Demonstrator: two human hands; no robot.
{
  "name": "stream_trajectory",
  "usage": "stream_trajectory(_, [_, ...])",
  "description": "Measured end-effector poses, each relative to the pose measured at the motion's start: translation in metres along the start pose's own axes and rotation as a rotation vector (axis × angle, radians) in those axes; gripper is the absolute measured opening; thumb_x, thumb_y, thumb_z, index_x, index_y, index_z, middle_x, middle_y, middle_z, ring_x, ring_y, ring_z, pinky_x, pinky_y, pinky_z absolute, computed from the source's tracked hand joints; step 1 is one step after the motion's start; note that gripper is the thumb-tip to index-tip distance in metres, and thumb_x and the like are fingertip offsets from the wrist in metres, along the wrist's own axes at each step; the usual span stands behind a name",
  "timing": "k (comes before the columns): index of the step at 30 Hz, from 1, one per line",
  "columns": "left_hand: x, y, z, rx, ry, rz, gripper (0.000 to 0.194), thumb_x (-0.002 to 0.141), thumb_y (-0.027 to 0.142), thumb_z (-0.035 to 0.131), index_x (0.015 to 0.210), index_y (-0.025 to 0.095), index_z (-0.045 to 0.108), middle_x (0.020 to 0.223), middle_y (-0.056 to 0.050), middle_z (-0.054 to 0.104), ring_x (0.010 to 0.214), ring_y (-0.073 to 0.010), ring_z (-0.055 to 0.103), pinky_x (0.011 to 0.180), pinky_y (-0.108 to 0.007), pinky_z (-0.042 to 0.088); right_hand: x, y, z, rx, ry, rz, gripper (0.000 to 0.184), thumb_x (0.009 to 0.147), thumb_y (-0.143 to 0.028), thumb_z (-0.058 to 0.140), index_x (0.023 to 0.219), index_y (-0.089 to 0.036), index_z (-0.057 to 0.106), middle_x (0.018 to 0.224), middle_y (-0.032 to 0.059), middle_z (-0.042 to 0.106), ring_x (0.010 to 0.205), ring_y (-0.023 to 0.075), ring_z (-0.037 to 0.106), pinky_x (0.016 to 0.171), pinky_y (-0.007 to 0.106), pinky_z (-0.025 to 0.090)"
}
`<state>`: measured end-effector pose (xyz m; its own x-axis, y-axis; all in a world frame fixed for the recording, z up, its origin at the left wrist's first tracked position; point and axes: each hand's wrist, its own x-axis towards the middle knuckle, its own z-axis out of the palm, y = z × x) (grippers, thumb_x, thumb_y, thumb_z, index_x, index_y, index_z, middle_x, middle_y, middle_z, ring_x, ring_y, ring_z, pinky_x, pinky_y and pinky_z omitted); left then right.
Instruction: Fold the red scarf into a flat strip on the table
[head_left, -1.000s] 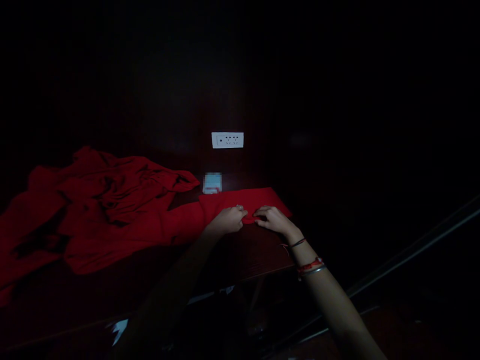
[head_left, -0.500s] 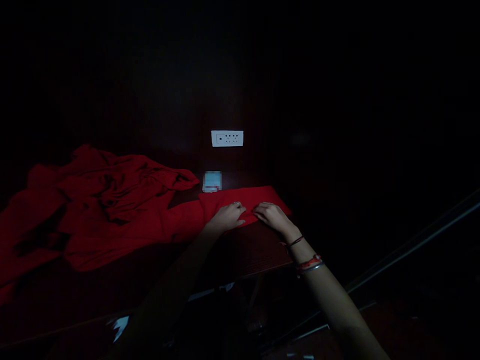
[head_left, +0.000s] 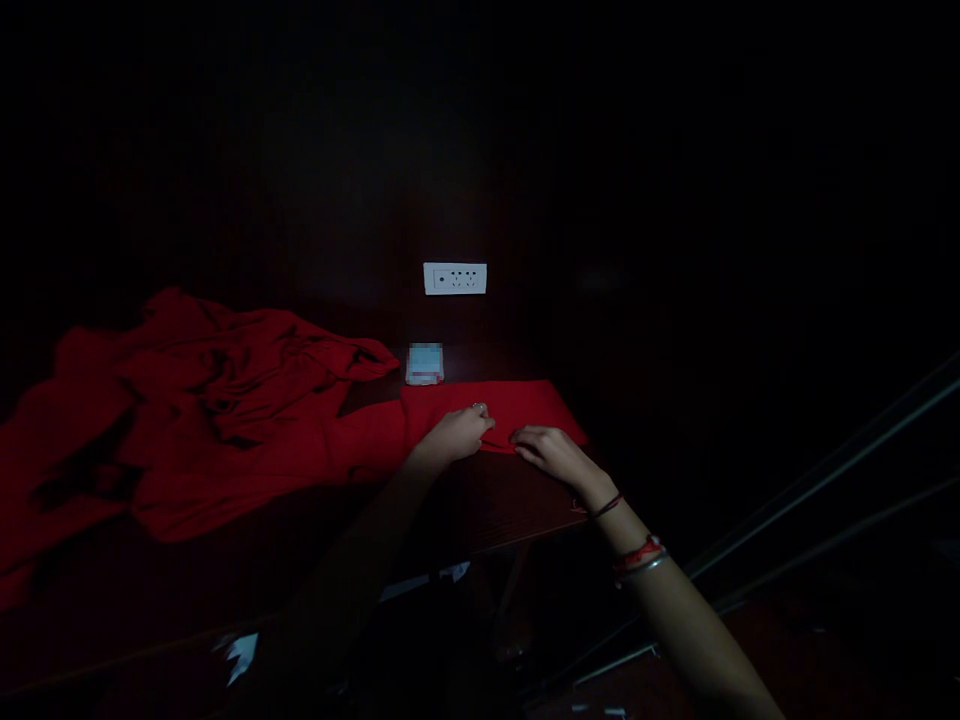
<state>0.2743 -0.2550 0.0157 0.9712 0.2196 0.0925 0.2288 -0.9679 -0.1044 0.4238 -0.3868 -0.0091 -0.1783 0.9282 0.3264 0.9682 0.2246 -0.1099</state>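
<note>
A long red cloth [head_left: 225, 420] lies over a dark wooden table [head_left: 510, 505] in a very dim room. Its right end is flattened into a neat strip [head_left: 525, 405]; the rest is bunched in a heap to the left. My left hand [head_left: 454, 435], a ring on one finger, rests on the strip's near edge with its fingers curled and pinching the fabric. My right hand [head_left: 551, 452] lies just to the right, fingers pressed together on the same edge. Bracelets circle my right wrist [head_left: 637, 555].
A white wall socket [head_left: 454, 278] is set in the dark panel behind the table. A small pale box [head_left: 424, 364] stands at the table's back edge beyond the cloth. Pale scraps [head_left: 240, 655] lie on the floor below. Slanted rails [head_left: 825, 480] run at the right.
My right hand has slid a little right and toward me along the cloth's edge. My left hand has stayed almost where it was, still pinching the fabric.
</note>
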Motion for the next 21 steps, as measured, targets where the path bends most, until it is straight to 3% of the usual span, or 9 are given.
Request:
stream_trajectory(3, [0.000, 0.004, -0.005, 0.017, 0.008, 0.010, 0.024, 0.079, 0.013, 0.036, 0.093, 0.015, 0.054, 0.094, -0.009, 0.055, 0.083, -0.0206, 0.054, 0.064, -0.028, 0.044, -0.004, -0.002, -0.002, 0.017, 0.049, 0.050, 0.023, 0.084, -0.017, 0.038, 0.104, -0.015, 0.050, 0.094, 0.0071, 0.058, 0.083, 0.0137, 0.053, 0.071, 0.023, 0.040])
stream_trajectory(6, [0.000, 0.002, -0.008, -0.026, 0.049, 0.020, 0.024, 0.082, 0.014, 0.032, 0.096, 0.015, 0.051, 0.095, -0.009, 0.055, 0.083, -0.0194, 0.053, 0.066, -0.028, 0.042, -0.004, -0.003, -0.005, -0.010, 0.063, 0.099, 0.021, 0.085, -0.015, 0.034, 0.098, -0.016, 0.051, 0.086, 0.0056, 0.057, 0.074, 0.0125, 0.053, 0.065, 0.022, 0.040])
stream_trajectory(9, [-0.002, 0.000, -0.012, -0.072, 0.097, 0.061, 0.025, 0.082, 0.010, 0.031, 0.100, 0.017, 0.047, 0.097, -0.006, 0.054, 0.084, -0.0165, 0.053, 0.070, -0.026, 0.041, -0.007, -0.003, -0.008, -0.050, 0.025, 0.090, 0.022, 0.085, -0.014, 0.035, 0.090, -0.017, 0.056, 0.086, 0.0060, 0.057, 0.076, 0.0126, 0.054, 0.067, 0.022, 0.040])
stream_trajectory(13, [-0.011, 0.007, -0.013, -0.005, 0.043, 0.170, 0.022, 0.081, 0.010, 0.034, 0.089, 0.019, 0.052, 0.096, -0.004, 0.053, 0.076, -0.0147, 0.054, 0.064, -0.024, 0.041, -0.017, -0.004, -0.014, -0.107, -0.015, 0.084, 0.025, 0.084, -0.016, 0.038, 0.098, -0.018, 0.057, 0.097, 0.0073, 0.056, 0.086, 0.0136, 0.054, 0.074, 0.023, 0.041])
stream_trajectory(18, [-0.019, 0.024, -0.003, 0.103, 0.057, 0.222, 0.022, 0.081, 0.030, 0.041, 0.092, 0.016, 0.055, 0.097, -0.007, 0.052, 0.081, -0.0192, 0.054, 0.066, -0.029, 0.043, -0.025, -0.008, -0.020, -0.207, -0.104, 0.110, 0.025, 0.082, -0.019, 0.041, 0.101, -0.018, 0.058, 0.101, 0.0075, 0.057, 0.089, 0.0146, 0.055, 0.075, 0.023, 0.041])
stream_trajectory(21, [-0.017, 0.029, 0.002, 0.165, 0.023, 0.223, 0.020, 0.081, 0.024, 0.042, 0.092, 0.014, 0.054, 0.094, -0.009, 0.053, 0.078, -0.0197, 0.055, 0.064, -0.030, 0.044, -0.023, -0.009, -0.021, -0.241, -0.137, 0.137, 0.024, 0.083, -0.017, 0.040, 0.098, -0.018, 0.059, 0.100, 0.0077, 0.059, 0.089, 0.0146, 0.055, 0.075, 0.022, 0.041])
